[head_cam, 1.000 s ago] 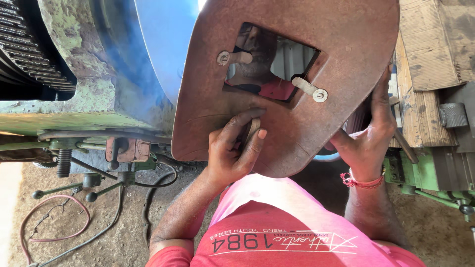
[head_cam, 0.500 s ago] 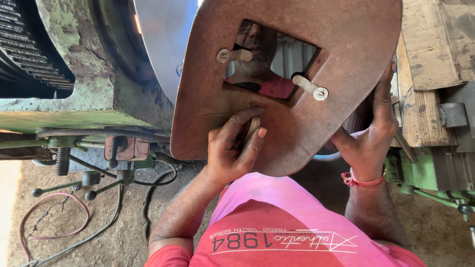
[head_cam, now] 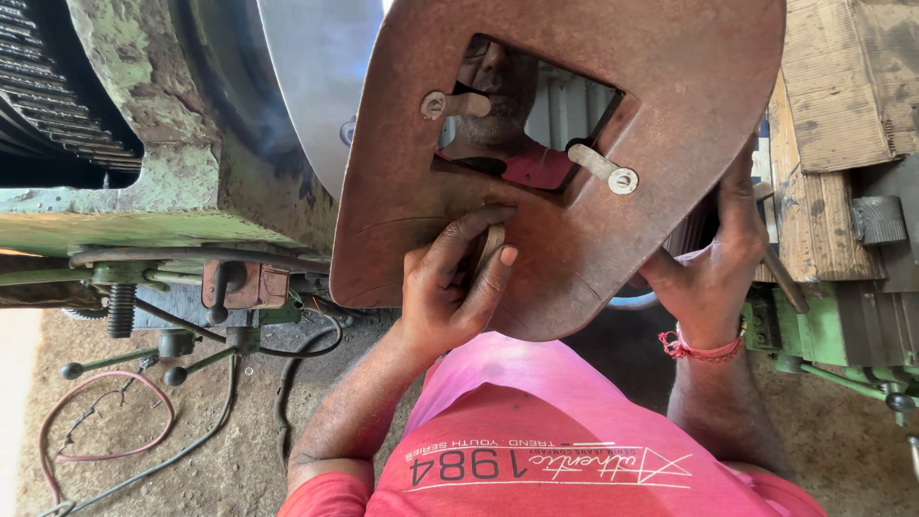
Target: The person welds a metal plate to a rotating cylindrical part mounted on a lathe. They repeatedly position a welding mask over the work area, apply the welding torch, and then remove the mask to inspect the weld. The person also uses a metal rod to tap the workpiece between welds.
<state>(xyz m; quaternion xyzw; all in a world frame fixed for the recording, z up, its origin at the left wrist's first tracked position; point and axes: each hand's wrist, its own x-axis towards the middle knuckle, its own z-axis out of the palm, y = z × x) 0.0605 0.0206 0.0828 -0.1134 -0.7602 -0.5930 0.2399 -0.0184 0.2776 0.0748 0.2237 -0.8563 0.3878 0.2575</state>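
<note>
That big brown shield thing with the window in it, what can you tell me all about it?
The rusty brown metal shield is flat and rounded, tapering toward the person. A rectangular window is cut in it, with two small silver turn clips at its edges. The left hand grips a handle on it; the right hand holds its right edge. It is held up before green machinery.

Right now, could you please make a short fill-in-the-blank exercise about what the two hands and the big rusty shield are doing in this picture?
1. The left hand grips a small handle on the rusty shield, which has a ____ window cut in it.
2. The right hand wears a ____ thread at the wrist.
3. The person's shirt is ____.
4. On the ground at the left lies a thin red ____.

Missing words: rectangular; red; pink; cable
</note>
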